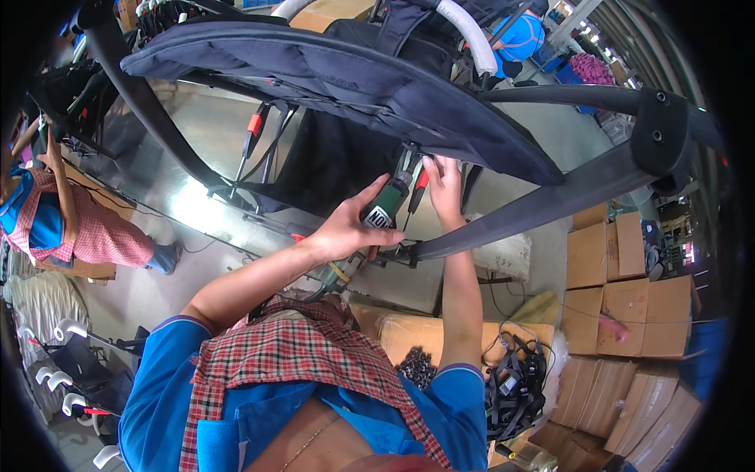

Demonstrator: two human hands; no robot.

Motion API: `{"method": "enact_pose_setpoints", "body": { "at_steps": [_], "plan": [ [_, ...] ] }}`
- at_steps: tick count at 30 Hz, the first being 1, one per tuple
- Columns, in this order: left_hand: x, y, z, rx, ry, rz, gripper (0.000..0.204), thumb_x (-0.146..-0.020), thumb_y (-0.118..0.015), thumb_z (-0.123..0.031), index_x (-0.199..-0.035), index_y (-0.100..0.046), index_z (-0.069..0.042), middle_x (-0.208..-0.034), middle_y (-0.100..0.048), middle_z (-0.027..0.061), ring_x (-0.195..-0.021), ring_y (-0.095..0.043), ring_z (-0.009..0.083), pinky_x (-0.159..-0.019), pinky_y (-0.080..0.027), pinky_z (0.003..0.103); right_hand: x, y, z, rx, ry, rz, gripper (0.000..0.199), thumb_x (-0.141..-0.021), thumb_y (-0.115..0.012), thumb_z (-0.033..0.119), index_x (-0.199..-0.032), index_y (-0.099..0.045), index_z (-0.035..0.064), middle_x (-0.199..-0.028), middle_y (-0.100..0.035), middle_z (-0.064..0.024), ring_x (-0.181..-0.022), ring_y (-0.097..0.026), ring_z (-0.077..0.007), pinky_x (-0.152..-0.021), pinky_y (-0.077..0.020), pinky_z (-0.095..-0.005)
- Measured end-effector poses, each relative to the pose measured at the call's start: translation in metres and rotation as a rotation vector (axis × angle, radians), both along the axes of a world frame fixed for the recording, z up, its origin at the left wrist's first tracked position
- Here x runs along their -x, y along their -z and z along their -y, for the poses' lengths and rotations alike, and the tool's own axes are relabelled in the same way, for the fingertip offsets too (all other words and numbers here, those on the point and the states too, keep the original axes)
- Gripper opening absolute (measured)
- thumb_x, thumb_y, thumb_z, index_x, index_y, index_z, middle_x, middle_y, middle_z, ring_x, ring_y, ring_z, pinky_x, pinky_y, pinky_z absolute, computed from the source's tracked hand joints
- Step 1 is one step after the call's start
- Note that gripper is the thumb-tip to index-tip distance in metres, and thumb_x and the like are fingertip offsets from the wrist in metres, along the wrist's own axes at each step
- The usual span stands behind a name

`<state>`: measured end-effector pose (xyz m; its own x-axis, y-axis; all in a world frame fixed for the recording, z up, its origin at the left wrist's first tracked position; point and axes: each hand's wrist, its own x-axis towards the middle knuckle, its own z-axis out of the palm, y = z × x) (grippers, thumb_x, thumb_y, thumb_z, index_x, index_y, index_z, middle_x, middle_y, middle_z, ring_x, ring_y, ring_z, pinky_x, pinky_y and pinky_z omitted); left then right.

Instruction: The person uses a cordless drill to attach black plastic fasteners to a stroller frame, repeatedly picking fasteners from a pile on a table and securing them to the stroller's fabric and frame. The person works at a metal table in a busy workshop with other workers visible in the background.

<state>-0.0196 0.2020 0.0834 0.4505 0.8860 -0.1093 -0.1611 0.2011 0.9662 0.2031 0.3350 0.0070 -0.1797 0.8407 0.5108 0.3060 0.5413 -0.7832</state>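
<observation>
My left hand (pixel 346 228) is wrapped round a green electric screwdriver (pixel 383 203), its tip pointing up to the lower edge of a dark padded stroller panel (pixel 338 82). Beside the tip, my right hand (pixel 445 187) is raised to the panel's edge. Its thumb and fingers are drawn together there, partly hidden, and whatever they hold is too small to make out. A black stroller frame tube (pixel 543 200) curves past my right forearm. Below the panel hangs dark fabric (pixel 330 157), with a red-and-black strut (pixel 253 130) to its left.
A carton (pixel 468 338) in front of me bears a heap of small dark parts (pixel 417 366) and black straps (pixel 515 385). Stacked cardboard boxes (pixel 621 315) stand at right. A co-worker in a checked apron (pixel 86 220) is at left; another person (pixel 519 35) is far right.
</observation>
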Motion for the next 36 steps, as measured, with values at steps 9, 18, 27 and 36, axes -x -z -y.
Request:
{"method": "enact_pose_setpoints", "body": {
  "at_steps": [9,18,27,36],
  "plan": [
    [-0.006,0.004,-0.002,-0.037,-0.035,-0.043,0.094,-0.080,-0.073,-0.004,-0.153,-0.014,-0.004,-0.089,-0.061,0.0058,-0.055,-0.056,0.0106,-0.050,-0.047,0.026,0.019,-0.017,0.008,-0.117,0.184,-0.003,0.016,-0.093,-0.063,0.011,-0.103,-0.063,-0.0018,-0.092,-0.070,-0.0128,-0.082,-0.064,-0.0186,-0.079,-0.0494,-0.0299],
    [-0.008,0.005,-0.006,0.052,-0.018,0.119,0.092,-0.077,-0.067,0.001,-0.152,-0.014,-0.002,-0.080,-0.062,0.0080,-0.052,-0.059,0.0144,-0.050,-0.050,0.027,0.016,-0.018,0.011,-0.100,0.184,0.012,0.017,-0.094,-0.062,0.012,-0.106,-0.063,-0.0009,-0.085,-0.068,-0.0123,-0.076,-0.062,-0.0162,-0.075,-0.0486,-0.0277],
    [-0.011,0.007,-0.006,0.142,-0.004,0.243,0.093,-0.078,-0.066,-0.003,-0.154,-0.012,-0.008,-0.075,-0.059,0.0068,-0.051,-0.059,0.0160,-0.048,-0.050,0.029,0.020,-0.019,0.015,-0.133,0.227,0.005,0.024,-0.098,-0.057,0.021,-0.105,-0.064,-0.0001,-0.071,-0.058,-0.0057,-0.065,-0.048,-0.0092,-0.062,-0.0444,-0.0252],
    [0.089,-0.022,0.038,-0.029,0.299,0.181,0.097,-0.082,-0.071,-0.039,-0.154,-0.012,-0.010,-0.088,-0.059,0.0109,-0.063,-0.059,0.0135,-0.056,-0.049,0.026,-0.006,0.000,0.018,-0.073,0.146,0.034,0.035,-0.097,-0.058,0.017,-0.125,-0.052,-0.0022,-0.111,-0.065,-0.0166,-0.099,-0.062,-0.0211,-0.090,-0.0467,-0.0317]
  ]
}}
